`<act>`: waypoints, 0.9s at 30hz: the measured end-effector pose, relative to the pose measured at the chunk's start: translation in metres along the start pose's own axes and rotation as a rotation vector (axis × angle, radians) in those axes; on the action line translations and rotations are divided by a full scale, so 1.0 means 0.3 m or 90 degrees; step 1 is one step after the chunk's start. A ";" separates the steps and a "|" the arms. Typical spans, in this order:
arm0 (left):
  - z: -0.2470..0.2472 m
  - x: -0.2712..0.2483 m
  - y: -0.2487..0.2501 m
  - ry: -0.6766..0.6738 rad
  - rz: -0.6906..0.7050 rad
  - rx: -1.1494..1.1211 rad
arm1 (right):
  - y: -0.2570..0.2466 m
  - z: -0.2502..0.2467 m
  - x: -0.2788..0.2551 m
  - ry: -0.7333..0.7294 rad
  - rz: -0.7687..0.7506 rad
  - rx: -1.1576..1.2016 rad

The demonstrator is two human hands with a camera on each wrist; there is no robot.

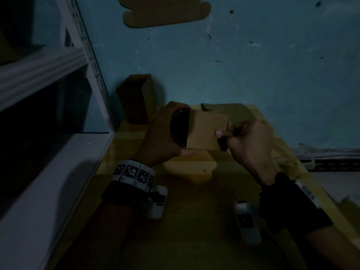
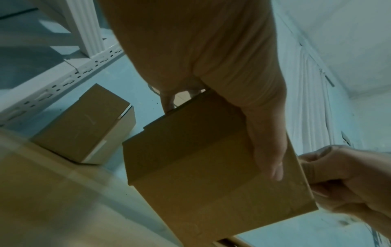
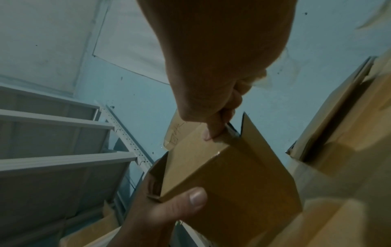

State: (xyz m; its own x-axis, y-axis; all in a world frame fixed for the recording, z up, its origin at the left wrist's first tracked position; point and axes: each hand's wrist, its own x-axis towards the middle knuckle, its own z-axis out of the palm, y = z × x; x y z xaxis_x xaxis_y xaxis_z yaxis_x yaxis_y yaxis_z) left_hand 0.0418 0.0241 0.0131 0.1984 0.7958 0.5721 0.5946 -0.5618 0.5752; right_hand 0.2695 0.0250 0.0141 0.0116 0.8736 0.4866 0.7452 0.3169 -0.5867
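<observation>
A small brown cardboard box point(image 1: 204, 133) is held in the air above a yellowish table point(image 1: 175, 221). My left hand point(image 1: 163, 139) grips its left end, thumb under the bottom edge and fingers over the top. My right hand point(image 1: 251, 141) pinches a flap at the box's right edge between thumb and curled fingers. In the left wrist view the box point(image 2: 201, 167) fills the middle, my thumb lying along it. In the right wrist view the box point(image 3: 228, 180) shows an open side, and my right hand's fingers point(image 3: 213, 132) pinch the flap.
A closed cardboard box point(image 1: 136, 100) stands at the table's far left against the blue wall point(image 1: 233, 65). A white metal shelf rack point(image 1: 48, 133) runs along the left. Flat cardboard point(image 1: 229, 110) lies behind the held box, and a cardboard piece point(image 1: 165, 12) hangs on the wall.
</observation>
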 end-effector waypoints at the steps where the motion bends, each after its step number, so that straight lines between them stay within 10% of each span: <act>1: 0.003 -0.002 -0.004 0.001 -0.004 -0.007 | -0.007 -0.001 -0.003 0.016 0.001 -0.008; 12: -0.013 -0.008 -0.024 0.006 -0.020 -0.087 | -0.003 -0.069 0.032 -0.213 0.122 0.336; 19: -0.012 -0.004 -0.022 0.005 -0.048 -0.099 | 0.032 -0.076 0.072 -0.006 0.107 0.013; 27: -0.012 -0.003 -0.008 0.030 -0.116 -0.170 | 0.017 -0.064 0.077 0.090 0.103 0.242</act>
State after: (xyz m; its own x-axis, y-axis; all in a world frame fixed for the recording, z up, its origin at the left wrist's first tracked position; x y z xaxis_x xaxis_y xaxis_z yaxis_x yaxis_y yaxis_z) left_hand 0.0374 0.0239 0.0134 0.0680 0.8810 0.4681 0.3898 -0.4554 0.8004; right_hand 0.2864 0.0397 0.0349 0.2185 0.8724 0.4372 0.4287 0.3167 -0.8461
